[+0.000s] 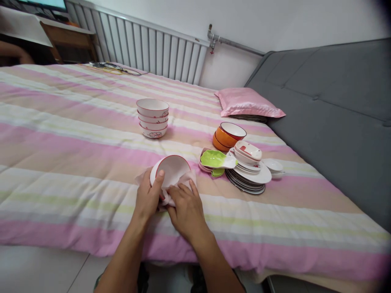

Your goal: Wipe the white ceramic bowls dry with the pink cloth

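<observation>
A white bowl with a red rim point(174, 167) is tilted over the near part of the bed, its inside facing up and toward me. My left hand point(149, 194) grips its left side, thumb over the rim. A pale pink cloth point(188, 178) is bunched at the bowl's near and right side and also shows behind its left edge. My right hand point(187, 205) presses this cloth against the bowl with curled fingers. Beyond them stands a stack of several similar white bowls point(152, 118) with pink drawings on their sides.
Right of my hands are stacked plates point(262, 175), a green leaf-shaped dish point(214, 158), orange bowls point(227, 138), small rectangular dishes point(249, 151) and small white dishes point(273, 166). A pink pillow point(249, 102) lies by the grey headboard point(324, 89). Cables point(119, 68) lie near the radiator point(146, 44).
</observation>
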Motion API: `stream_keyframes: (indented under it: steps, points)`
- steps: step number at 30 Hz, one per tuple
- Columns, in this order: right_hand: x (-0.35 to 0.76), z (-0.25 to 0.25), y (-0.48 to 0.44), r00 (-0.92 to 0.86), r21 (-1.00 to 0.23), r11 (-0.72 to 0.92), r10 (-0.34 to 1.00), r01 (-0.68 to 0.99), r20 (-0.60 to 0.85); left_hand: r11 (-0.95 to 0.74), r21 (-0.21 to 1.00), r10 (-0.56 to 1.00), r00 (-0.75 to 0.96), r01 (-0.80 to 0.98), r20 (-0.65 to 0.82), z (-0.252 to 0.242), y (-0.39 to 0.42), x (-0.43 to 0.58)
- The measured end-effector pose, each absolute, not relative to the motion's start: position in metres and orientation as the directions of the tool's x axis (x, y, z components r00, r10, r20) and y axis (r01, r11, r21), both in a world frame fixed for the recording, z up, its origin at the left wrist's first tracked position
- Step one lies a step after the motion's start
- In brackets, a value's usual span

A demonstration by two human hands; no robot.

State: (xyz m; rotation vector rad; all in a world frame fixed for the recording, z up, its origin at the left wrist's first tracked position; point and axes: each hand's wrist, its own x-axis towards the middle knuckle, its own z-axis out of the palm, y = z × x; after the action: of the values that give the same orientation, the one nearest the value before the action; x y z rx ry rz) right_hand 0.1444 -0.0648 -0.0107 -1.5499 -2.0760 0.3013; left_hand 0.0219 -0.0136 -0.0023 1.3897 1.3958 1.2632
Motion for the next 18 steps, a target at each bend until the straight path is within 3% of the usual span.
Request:
stream_keyframes:
  steps: [18]
  points:
    - [0.1455, -0.0075, -0.0674, -0.253, -0.619, 0.369, 0.929, 0.694, 0.270, -0.111, 0.964, 0.985, -0.100, 0.243, 0.139, -0.0030, -0.0138, 0.0219]
